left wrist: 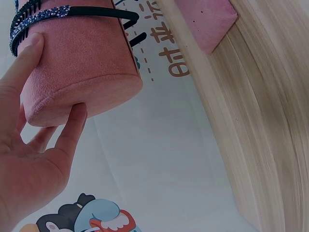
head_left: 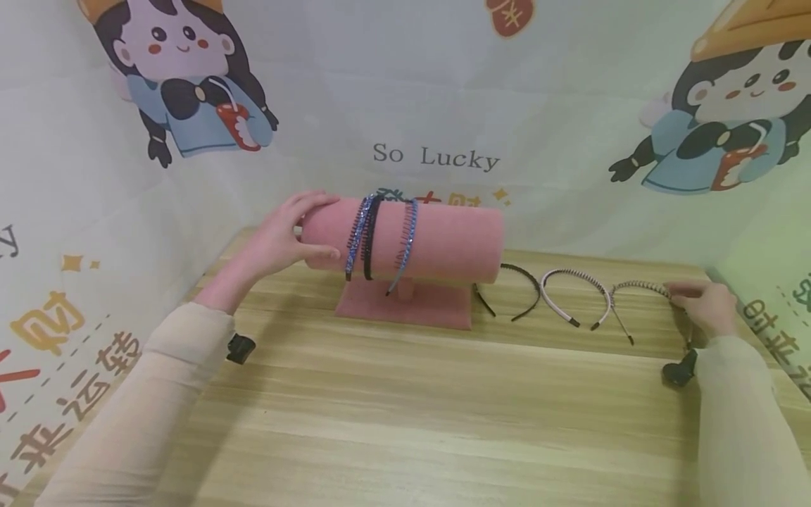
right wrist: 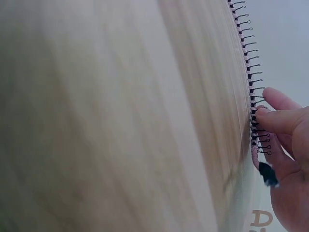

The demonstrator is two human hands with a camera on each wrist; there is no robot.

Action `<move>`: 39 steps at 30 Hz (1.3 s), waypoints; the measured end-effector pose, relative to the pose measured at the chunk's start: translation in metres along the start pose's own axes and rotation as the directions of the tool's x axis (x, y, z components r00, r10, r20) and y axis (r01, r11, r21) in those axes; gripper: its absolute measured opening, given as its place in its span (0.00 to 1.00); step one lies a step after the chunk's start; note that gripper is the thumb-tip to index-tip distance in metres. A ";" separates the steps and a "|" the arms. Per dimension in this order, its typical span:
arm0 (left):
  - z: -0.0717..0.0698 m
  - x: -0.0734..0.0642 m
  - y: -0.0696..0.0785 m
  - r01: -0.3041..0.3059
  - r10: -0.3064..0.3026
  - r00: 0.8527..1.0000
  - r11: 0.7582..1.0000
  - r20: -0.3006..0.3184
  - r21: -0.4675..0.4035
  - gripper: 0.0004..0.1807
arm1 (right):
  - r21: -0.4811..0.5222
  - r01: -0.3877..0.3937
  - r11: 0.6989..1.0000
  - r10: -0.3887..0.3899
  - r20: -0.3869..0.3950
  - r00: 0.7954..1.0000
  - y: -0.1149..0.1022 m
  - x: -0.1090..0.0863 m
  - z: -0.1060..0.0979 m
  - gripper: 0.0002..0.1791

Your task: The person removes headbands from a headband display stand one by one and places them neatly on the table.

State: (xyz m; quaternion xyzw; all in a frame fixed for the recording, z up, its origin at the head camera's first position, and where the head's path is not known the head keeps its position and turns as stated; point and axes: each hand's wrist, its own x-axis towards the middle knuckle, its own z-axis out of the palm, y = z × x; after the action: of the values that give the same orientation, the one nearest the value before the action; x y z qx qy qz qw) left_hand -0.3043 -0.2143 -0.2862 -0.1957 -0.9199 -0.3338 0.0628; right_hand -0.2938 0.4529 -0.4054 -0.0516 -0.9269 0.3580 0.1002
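My left hand (head_left: 279,239) grips the left end of a pink padded roll (head_left: 453,243) on a display stand. In the left wrist view its thumb lies along the roll's side, with a finger against the flat end. Round the roll sit a glittery blue headband (head_left: 356,243), a black headband (head_left: 369,250) and a lighter blue toothed headband (head_left: 413,229). At the far right, my right hand (head_left: 709,308) pinches a pale headband (head_left: 636,284) with wire-loop teeth (right wrist: 250,82). Thumb and fingertips are at its toothed edge; part of it is hidden behind the hand.
Between the stand's pink base (head_left: 437,315) and my right hand, a black headband (head_left: 538,287) and a whitish-pink headband (head_left: 548,299) lie on the wooden table (head_left: 405,415). A printed cloth (head_left: 329,91) rises behind the table and along its sides.
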 end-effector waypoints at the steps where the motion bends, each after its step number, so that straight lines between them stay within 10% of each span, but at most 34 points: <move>1: 0.000 0.000 0.000 0.001 -0.001 1.000 1.000 0.001 0.006 0.45 | 0.001 -0.009 1.000 0.009 0.006 1.000 0.000 0.000 0.000 0.16; 13: 0.000 -0.001 0.002 0.003 -0.003 1.000 1.000 -0.001 0.027 0.45 | 0.024 -0.068 0.997 0.067 0.012 0.998 0.000 0.000 -0.002 0.12; 39: -0.003 0.001 0.006 -0.002 0.001 1.000 0.997 0.018 0.082 0.47 | -0.064 0.001 0.998 0.006 0.104 0.995 -0.022 -0.011 -0.010 0.41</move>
State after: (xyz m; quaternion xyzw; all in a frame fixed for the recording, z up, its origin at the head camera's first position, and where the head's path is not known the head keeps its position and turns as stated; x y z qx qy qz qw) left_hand -0.3031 -0.2115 -0.2803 -0.1968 -0.9332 -0.2941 0.0626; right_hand -0.2809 0.4414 -0.3852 -0.0372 -0.9417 0.3307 0.0496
